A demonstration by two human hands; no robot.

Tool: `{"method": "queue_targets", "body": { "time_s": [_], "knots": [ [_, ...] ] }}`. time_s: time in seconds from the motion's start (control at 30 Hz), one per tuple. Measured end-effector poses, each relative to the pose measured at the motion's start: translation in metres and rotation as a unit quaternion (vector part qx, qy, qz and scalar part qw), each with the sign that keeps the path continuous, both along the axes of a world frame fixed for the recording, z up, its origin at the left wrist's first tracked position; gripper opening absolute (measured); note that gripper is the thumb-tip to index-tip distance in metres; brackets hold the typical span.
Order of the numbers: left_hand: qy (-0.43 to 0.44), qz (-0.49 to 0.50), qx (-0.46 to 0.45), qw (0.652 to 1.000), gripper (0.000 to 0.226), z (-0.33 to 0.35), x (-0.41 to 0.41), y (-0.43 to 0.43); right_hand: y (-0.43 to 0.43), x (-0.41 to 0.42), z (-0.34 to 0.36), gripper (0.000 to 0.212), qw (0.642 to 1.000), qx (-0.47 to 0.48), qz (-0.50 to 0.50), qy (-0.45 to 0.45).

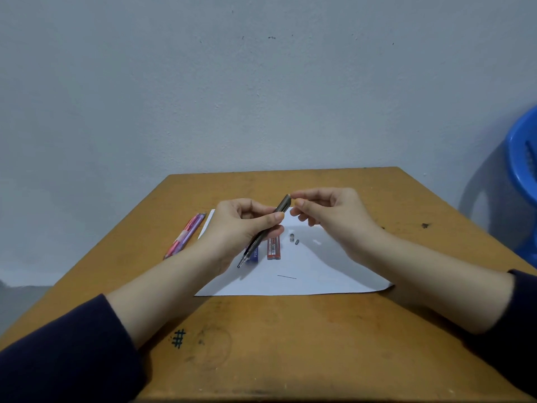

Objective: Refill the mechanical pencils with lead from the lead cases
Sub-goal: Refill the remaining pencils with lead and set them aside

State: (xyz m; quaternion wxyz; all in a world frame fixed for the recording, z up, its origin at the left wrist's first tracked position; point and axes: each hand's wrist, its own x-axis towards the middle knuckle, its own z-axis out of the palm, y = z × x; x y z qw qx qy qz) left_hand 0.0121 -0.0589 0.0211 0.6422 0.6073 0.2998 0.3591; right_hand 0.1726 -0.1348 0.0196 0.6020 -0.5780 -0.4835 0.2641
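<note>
I sat at a small wooden bench (290, 344), its orange-brown top scuffed and stained, with a dark hash mark (178, 338) inked near my left sleeve and a dark chip (425, 226) toward the far right edge. The bench stood against a plain pale grey-blue wall (261, 82) with a few small specks, and a blue plastic chair (523, 170) showed at the right edge of the room. A white sheet (305, 274) lay in the middle of the bench. My left hand (241, 228) had its grip closed around a dark pencil (268, 228), held tilted above the sheet, tip down toward me and top end up to the right. My right hand (334, 213) hovered at that top end, thumb and forefinger pinched close together; whether they held a lead I could not tell. On the sheet lay a red case (273, 248) and, partly hidden under my left hand, a blue case (254, 253), just beside each other. Two small grey caps (294, 239) sat right of the red case, and one loose lead (287, 276) lay nearer me. Pink and purple pencils (186, 235) rested together on the bare bench left of the sheet.
</note>
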Motion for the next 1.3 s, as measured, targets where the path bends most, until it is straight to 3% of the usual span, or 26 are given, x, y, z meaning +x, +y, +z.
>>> {"method": "queue_targets", "body": {
  "time_s": [0.5, 0.67, 0.77, 0.9, 1.1, 1.3],
  "knots": [
    [-0.031, 0.010, 0.092, 0.995, 0.017, -0.007, 0.008, -0.017, -0.001, -0.006, 0.000, 0.012, 0.992, 0.012, -0.001, 0.128],
    [0.051, 0.011, 0.199, 0.979, 0.012, -0.010, 0.006, -0.007, 0.001, 0.000, 0.004, 0.013, 0.987, 0.000, -0.011, 0.157],
    [0.174, 0.041, 0.324, 0.929, 0.021, -0.009, 0.003, 0.001, 0.003, 0.010, 0.009, 0.015, 0.985, -0.042, -0.028, 0.167],
    [0.287, 0.029, 0.403, 0.869, 0.040, -0.009, -0.001, 0.012, 0.004, 0.020, 0.010, 0.012, 0.982, -0.143, -0.022, 0.125],
    [0.422, -0.060, 0.374, 0.824, 0.059, -0.021, 0.001, 0.025, 0.005, 0.022, 0.002, 0.008, 0.982, -0.186, -0.032, 0.009],
    [0.468, -0.105, 0.371, 0.795, 0.063, -0.026, 0.000, 0.032, 0.003, 0.016, -0.002, 0.008, 0.965, -0.231, -0.040, -0.119]
  ]
}}
